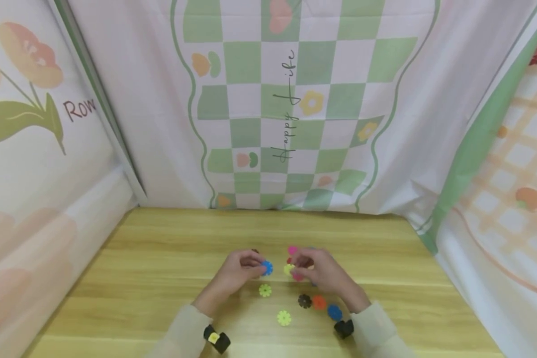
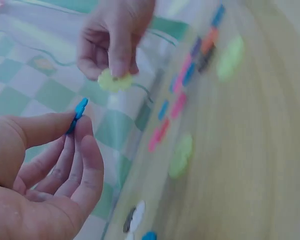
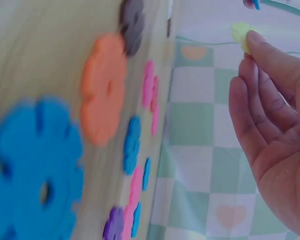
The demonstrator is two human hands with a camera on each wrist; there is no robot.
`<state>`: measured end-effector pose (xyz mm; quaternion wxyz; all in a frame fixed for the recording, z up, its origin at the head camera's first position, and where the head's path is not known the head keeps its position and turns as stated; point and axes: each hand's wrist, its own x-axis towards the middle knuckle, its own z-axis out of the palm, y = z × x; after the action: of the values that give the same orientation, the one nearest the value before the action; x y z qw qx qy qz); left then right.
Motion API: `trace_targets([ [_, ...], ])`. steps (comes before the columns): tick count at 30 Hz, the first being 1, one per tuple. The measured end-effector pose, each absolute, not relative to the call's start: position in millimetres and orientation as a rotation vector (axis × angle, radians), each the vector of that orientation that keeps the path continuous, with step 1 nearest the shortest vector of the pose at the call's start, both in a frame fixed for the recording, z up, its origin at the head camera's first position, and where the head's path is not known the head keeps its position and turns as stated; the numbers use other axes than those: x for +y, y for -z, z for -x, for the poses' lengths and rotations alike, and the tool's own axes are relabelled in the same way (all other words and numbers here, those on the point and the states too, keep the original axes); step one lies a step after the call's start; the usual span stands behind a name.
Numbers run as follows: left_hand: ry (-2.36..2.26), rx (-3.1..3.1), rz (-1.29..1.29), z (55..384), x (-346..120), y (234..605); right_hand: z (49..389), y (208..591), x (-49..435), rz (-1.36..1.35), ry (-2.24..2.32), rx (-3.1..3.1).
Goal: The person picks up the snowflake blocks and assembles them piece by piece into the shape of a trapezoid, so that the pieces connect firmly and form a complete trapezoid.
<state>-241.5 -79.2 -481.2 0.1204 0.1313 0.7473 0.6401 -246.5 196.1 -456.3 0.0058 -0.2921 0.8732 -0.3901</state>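
Between thumb and fingertips, my left hand (image 1: 240, 268) pinches a blue snowflake disc (image 1: 267, 268), a flat round plastic piece with notched edges. The left wrist view shows this blue disc (image 2: 78, 115) nearly edge-on. Facing it, my right hand (image 1: 318, 268) pinches a yellow snowflake disc (image 1: 288, 269) by its edge; that yellow disc (image 2: 115, 81) shows its flat side in the left wrist view. Both hands are raised over the table, and the two discs are apart. Below the left hand lies a yellow-green disc (image 1: 265, 290), with another yellow-green disc (image 1: 284, 318) nearer the front.
On the wooden table (image 1: 161, 258), a black disc (image 1: 305, 301), an orange disc (image 1: 319, 302) and a blue disc (image 1: 334, 312) lie near the right wrist. A pink disc (image 1: 293, 250) and several others sit partly hidden behind the right hand. Printed curtains (image 1: 277, 99) enclose the table's back and sides.
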Motion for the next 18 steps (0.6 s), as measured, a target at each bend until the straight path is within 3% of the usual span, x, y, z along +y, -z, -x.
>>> trace_targets([
  [18,-1.942,2.067,-0.354,226,-79,477,233,456,183,1.198,1.427,2.803],
])
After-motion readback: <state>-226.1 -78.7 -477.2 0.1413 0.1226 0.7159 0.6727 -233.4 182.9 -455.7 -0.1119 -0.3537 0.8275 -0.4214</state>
